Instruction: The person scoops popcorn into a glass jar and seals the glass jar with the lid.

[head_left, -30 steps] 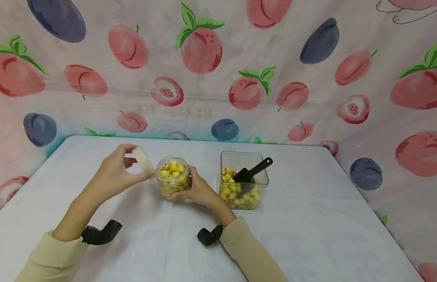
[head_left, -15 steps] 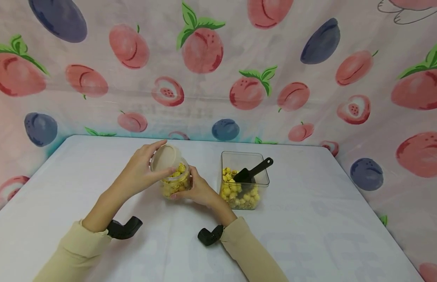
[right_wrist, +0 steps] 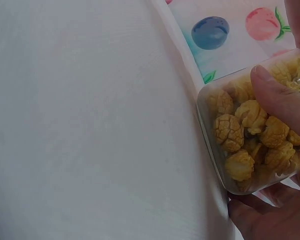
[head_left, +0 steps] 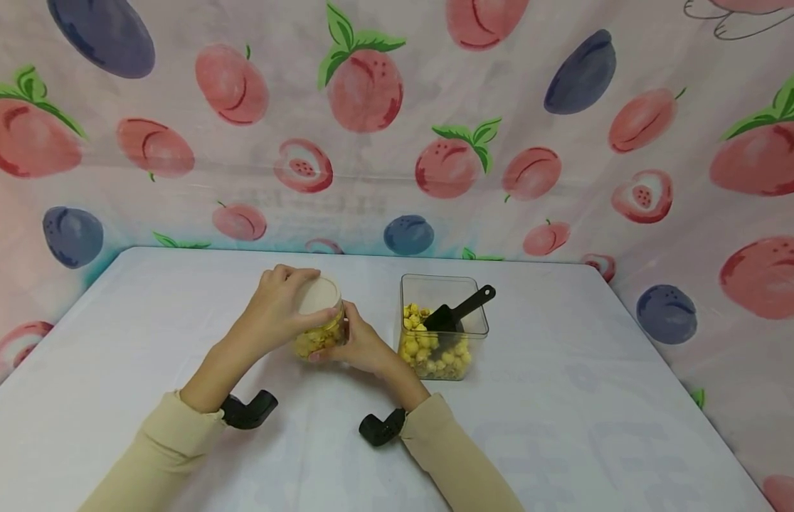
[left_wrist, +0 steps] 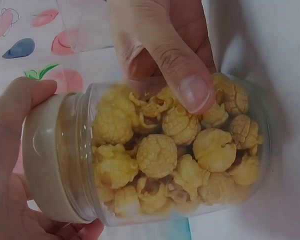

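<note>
now lid [head_left: 319,295] atop popcorn jar [head_left: 320,339]

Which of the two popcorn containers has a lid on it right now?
The round jar held between both hands, capped by a beige lid. The square tub to its right stands open with a black scoop in it.

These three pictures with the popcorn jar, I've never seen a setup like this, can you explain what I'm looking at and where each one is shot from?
No machine here: a person works with bare hands and wears three cameras. The wide picture comes from the head, looking down at a white table. The two close-ups come from the black cameras strapped at each wrist. The right hand grips a small clear jar of yellow popcorn. The left hand holds its beige lid on the jar's mouth. Beside them stands a square clear tub of popcorn with a black scoop in it. Behind hangs a fruit-print cloth.
</note>
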The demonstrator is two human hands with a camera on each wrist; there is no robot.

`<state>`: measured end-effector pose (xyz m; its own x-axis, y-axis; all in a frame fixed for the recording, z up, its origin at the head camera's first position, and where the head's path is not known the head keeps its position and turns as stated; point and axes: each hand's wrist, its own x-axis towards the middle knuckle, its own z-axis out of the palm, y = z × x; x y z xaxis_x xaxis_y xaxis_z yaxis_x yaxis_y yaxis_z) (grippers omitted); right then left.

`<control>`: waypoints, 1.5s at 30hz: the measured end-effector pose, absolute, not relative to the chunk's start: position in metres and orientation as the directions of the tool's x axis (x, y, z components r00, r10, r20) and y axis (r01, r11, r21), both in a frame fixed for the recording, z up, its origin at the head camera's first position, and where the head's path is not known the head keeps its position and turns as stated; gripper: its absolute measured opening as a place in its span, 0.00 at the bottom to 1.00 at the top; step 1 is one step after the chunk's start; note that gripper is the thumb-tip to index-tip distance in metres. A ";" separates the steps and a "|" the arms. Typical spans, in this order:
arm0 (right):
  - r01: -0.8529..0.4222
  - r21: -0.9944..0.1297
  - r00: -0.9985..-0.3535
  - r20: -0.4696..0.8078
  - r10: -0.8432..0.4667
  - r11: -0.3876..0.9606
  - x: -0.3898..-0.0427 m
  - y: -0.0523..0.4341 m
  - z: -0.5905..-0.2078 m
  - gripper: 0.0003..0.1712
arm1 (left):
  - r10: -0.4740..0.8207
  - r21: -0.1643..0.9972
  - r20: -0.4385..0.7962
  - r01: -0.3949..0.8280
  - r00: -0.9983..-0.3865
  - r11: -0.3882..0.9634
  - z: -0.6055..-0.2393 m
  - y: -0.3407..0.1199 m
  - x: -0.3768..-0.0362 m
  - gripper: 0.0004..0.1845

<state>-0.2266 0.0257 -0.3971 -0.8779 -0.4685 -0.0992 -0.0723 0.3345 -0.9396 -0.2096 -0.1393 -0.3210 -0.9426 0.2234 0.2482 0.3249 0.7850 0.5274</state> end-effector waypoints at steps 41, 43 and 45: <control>-0.075 -0.938 -0.881 -0.097 -0.464 0.339 -0.227 0.025 -0.400 0.55 | 0.409 0.711 0.119 0.365 -0.905 0.601 -0.330 -0.162 -0.221 0.41; -0.071 -0.939 -0.882 -0.099 -0.461 0.338 -0.227 0.025 -0.400 0.55 | 0.370 0.740 0.106 0.322 -0.923 0.591 -0.332 -0.163 -0.218 0.46; -0.066 -0.941 -0.883 -0.100 -0.459 0.332 -0.227 0.025 -0.400 0.55 | 0.315 0.779 0.101 0.272 -0.944 0.565 -0.334 -0.163 -0.215 0.49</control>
